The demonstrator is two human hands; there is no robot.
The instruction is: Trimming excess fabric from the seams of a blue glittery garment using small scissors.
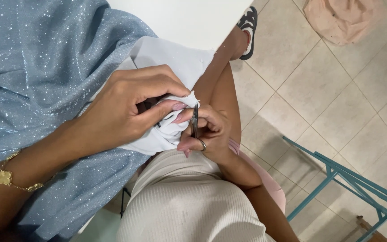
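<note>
My left hand (126,105) pinches a fold of white fabric (166,60), thumb and fingers closed on its edge near the middle of the view. My right hand (207,132) sits just to the right of it and grips small metal scissors (195,120), their blades pointing up at the pinched edge. A ring is on one finger of the right hand. A sparkly light-blue fabric (36,67) lies over the table and my left forearm side. A gold bracelet (6,177) circles my left wrist.
A white table top (189,20) lies at the top. My lap in a ribbed cream garment (180,201) fills the bottom centre. A teal metal frame (350,181) stands at the lower right on tiled floor. Pink cloth (341,18) lies top right; a sandalled foot (248,27) shows.
</note>
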